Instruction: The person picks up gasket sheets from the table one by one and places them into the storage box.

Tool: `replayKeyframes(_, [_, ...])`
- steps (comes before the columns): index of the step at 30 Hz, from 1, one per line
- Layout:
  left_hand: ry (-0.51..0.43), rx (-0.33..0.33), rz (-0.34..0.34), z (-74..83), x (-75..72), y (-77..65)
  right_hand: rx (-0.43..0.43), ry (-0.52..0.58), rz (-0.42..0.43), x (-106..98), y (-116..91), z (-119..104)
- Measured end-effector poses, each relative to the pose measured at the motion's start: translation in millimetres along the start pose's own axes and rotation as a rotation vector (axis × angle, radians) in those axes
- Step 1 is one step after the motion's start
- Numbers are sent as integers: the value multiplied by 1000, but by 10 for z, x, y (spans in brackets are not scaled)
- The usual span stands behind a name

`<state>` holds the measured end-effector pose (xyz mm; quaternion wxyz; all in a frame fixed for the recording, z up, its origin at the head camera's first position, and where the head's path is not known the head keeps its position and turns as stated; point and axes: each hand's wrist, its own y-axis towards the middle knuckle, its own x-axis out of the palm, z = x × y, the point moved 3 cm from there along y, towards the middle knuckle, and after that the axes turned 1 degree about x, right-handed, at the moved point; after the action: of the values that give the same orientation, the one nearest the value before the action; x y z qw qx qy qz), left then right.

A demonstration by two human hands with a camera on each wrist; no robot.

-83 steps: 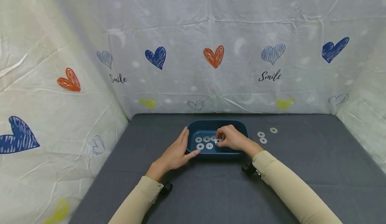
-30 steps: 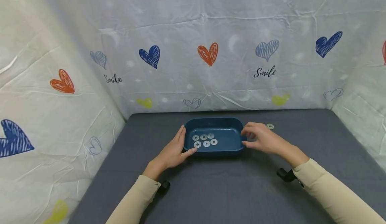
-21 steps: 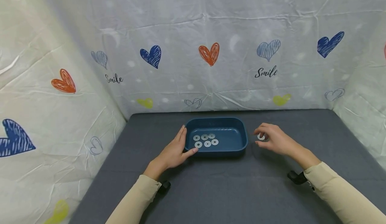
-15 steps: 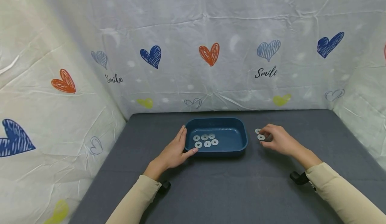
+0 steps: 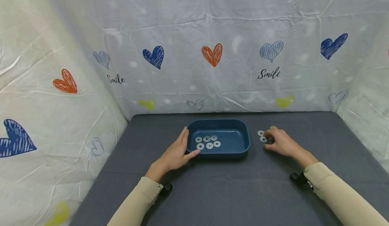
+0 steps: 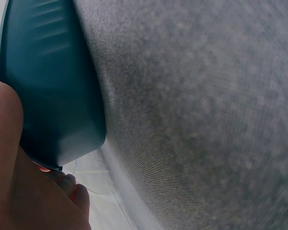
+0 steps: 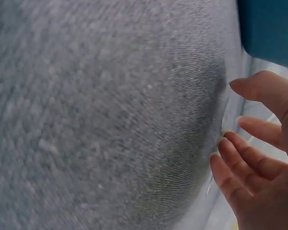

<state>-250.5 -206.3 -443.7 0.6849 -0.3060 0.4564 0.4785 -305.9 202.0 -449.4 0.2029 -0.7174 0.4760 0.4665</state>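
A blue rectangular tray (image 5: 234, 141) sits on the grey table. Inside, toward its left side, lie several pale flat washers (image 5: 202, 147). My left hand (image 5: 174, 155) rests against the tray's left end, fingers straight along the wall and thumb over the front rim. To the right of the tray, my right hand (image 5: 282, 143) is at two washers (image 5: 261, 140) on the tabletop, thumb and fingers parted around the nearer one. A third, more yellowish washer (image 5: 273, 127) lies just behind that hand, partly hidden. The right wrist view shows the thumb and fingers (image 7: 223, 177) spread apart, fingertips close to the cloth.
Grey cloth covers the table (image 5: 212, 192). A white curtain (image 5: 237, 80) printed with hearts hangs behind it and along both sides. Dark cameras are strapped under both wrists, the right camera (image 5: 297, 178) low over the cloth.
My right hand has left the tray, where it was pinching a washer, and moved right to the washers on the table. That washer now lies in the tray. The left hand stays put.
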Motion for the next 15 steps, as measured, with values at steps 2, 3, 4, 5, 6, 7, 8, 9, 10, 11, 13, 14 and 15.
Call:
replayKeyframes(2, [3, 2, -2, -1, 4, 0, 8, 4, 3, 19, 11, 15])
replayKeyframes(3, [4, 0, -4, -2, 5, -1, 10, 6, 5, 27, 18, 21])
replayKeyframes(4, [6, -2, -6, -4, 6, -1, 14, 11, 6, 34, 28, 27])
replayKeyframes(5, [3, -1, -4, -4, 6, -3, 18, 14, 5, 42, 39, 33])
replayKeyframes(6, [7, -3, -5, -6, 8, -2, 19, 16, 5, 46, 53, 41])
replayKeyframes(7, [9, -6, -5, -6, 8, -2, 20, 19, 3, 49, 67, 48])
replayKeyframes(8, [6, -5, -2, -5, 5, -2, 20, 22, 0, 51, 82, 55])
replayKeyframes(9, [6, -5, -1, -5, 4, -2, 22, 26, -2, 54, 96, 62])
replayKeyframes(10, [7, -4, -1, -4, 3, -1, 24, 27, -4, 57, 111, 69])
replayKeyframes(11, [7, -2, 0, -3, 2, 0, 25, 28, -7, 59, 123, 77])
replayKeyframes(13, [7, -3, -4, -2, 0, 1, 23, 36, -14, 62, 142, 81])
replayKeyframes(14, [4, -2, -4, -3, 0, 0, 22, 40, -22, 64, 148, 80])
replayKeyframes(15, [8, -5, -7, -5, 3, 0, 20, 43, -28, 66, 153, 77])
